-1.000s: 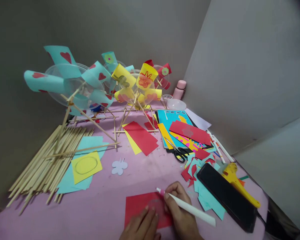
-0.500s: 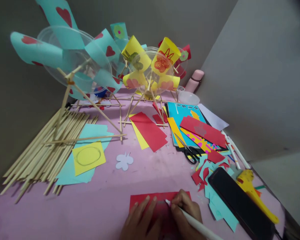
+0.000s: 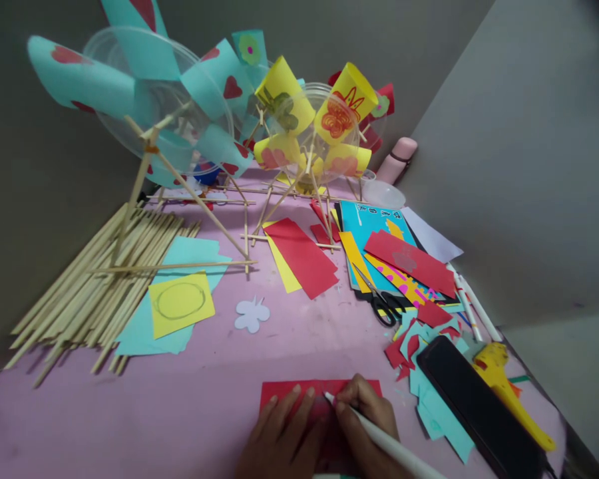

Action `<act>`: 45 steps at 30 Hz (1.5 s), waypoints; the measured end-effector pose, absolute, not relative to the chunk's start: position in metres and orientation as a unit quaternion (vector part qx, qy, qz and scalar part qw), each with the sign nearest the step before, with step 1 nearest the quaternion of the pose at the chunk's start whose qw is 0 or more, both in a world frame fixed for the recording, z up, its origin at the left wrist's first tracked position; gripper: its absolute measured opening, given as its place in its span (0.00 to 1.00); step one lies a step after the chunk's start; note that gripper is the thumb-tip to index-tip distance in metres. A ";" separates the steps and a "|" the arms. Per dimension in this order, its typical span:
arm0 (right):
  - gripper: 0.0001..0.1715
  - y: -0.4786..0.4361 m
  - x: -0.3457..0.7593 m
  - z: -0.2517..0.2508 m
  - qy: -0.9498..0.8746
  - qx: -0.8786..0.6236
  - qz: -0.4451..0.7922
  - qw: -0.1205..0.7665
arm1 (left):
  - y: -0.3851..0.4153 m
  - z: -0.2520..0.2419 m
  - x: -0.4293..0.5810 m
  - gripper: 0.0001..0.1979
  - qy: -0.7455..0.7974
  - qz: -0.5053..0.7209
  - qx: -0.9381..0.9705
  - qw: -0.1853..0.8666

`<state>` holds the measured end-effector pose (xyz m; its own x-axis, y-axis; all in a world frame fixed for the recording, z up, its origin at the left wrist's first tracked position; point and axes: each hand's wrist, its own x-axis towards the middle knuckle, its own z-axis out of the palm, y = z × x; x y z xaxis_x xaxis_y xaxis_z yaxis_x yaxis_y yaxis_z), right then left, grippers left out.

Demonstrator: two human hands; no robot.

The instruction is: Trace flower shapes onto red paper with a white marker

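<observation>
A sheet of red paper (image 3: 312, 387) lies at the near edge of the pink table. My left hand (image 3: 284, 436) rests flat on it with the fingers spread. In my right hand (image 3: 367, 422) is a white marker pen (image 3: 387, 442), its tip touching the red paper close to my left fingertips. Any mark under the tip is too small to make out. Beyond the paper lies a small white butterfly-shaped cutout (image 3: 252, 315). Left of it, a yellow square with a drawn oval (image 3: 182, 304) rests on light blue paper (image 3: 152, 342).
Wooden sticks (image 3: 80, 293) are heaped at left. Paper pinwheels on stick stands (image 3: 194, 186) rise at the back. Scissors (image 3: 384, 306), paper scraps (image 3: 432, 392), a black phone (image 3: 479, 406) and a yellow glue gun (image 3: 516, 396) lie at right. A pink bottle (image 3: 398, 159) stands behind.
The camera view has shifted slightly, so most things on the table sit a little to the right. The pen tip has moved slightly left on the red paper; my left hand stays pressed down.
</observation>
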<state>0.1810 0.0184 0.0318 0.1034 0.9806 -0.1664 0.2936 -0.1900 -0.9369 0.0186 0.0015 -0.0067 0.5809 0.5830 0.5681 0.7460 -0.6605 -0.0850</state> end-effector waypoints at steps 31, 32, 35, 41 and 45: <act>0.11 0.017 0.185 0.022 -0.539 -0.624 0.438 0.357 | -0.002 -0.003 0.021 0.20 -0.401 -0.269 -0.865 0.138; 0.11 0.017 0.184 0.023 -0.537 -0.626 0.440 0.355 | -0.002 -0.003 0.021 0.20 -0.401 -0.270 -0.864 0.140; 0.11 0.017 0.183 0.025 -0.535 -0.629 0.442 0.351 | -0.001 -0.003 0.021 0.21 -0.400 -0.267 -0.863 0.152; 0.11 0.018 0.183 0.026 -0.535 -0.638 0.429 0.350 | 0.000 -0.001 0.020 0.20 -0.398 -0.272 -0.863 0.152; 0.12 0.017 0.184 0.023 -0.532 -0.638 0.437 0.345 | -0.001 -0.001 0.022 0.19 -0.400 -0.279 -0.860 0.151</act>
<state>0.1839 0.0169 0.0226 0.0515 0.9803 -0.1906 0.3781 -0.1958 -0.9048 0.0221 -0.0007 -0.0006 0.5245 0.6038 0.6003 0.7724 -0.6340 -0.0373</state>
